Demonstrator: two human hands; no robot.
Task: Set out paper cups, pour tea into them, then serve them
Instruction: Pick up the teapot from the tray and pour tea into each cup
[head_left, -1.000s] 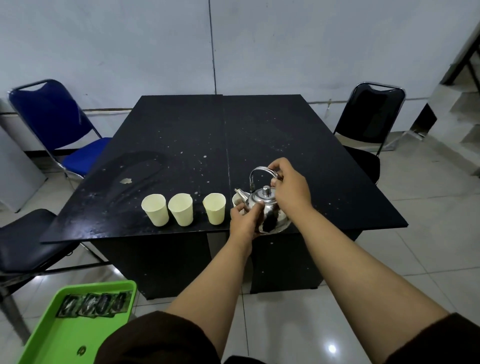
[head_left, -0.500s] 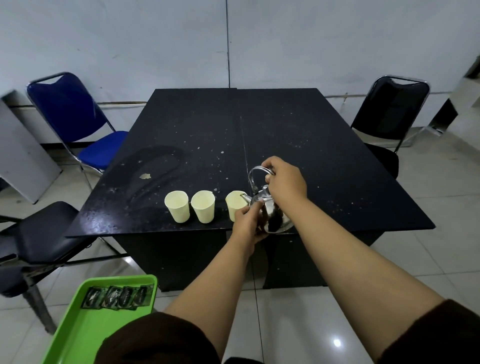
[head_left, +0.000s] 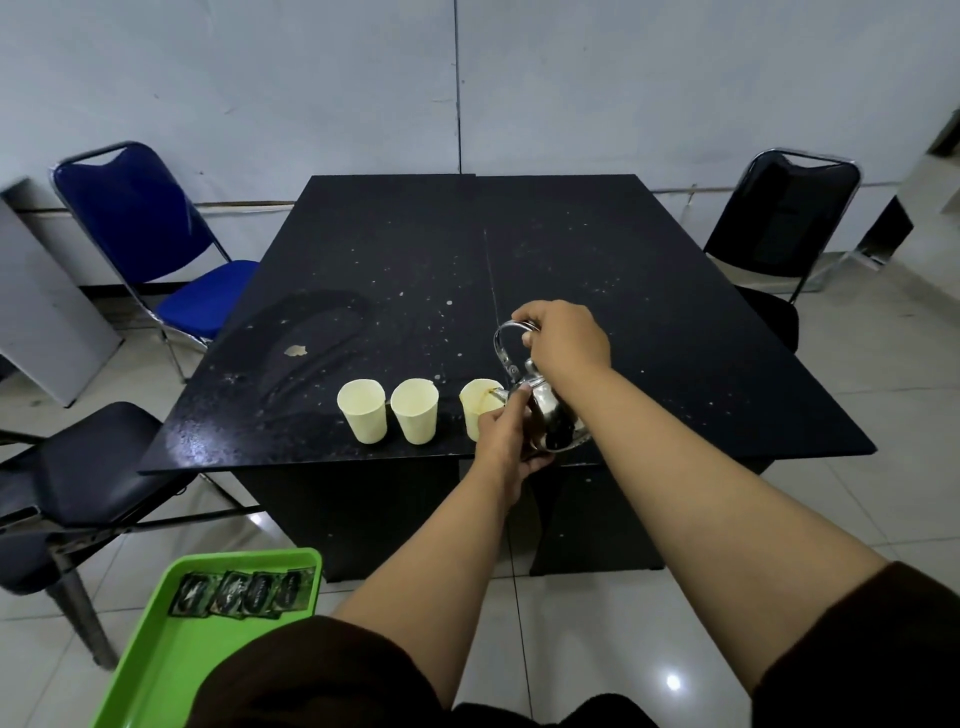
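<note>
Head camera looking down on the black table (head_left: 597, 270), and the steel teapot (head_left: 550, 415) is tipped toward the left, spout right at the rim of the right-hand paper cup (head_left: 475, 410). Right hand (head_left: 569, 340) is curled tight around the teapot's arched handle, up above the pot. Left hand (head_left: 506, 439) is wrapped around the pot's near side, fingers against the metal, just beside that cup; whether it also touches the cup, I can't tell. A thin amber line shows inside the cup's rim, tea going in. Two more paper cups stand upright in the row along the near edge: the middle cup (head_left: 414, 410) and the left cup (head_left: 362, 410), close together but not touching. Down at bottom left, a green tray (head_left: 156, 670) holds a row of dark sachets (head_left: 241, 595). A blue chair (head_left: 150, 244) sits off the table's left side and a black chair (head_left: 779, 218) off its right.
</note>
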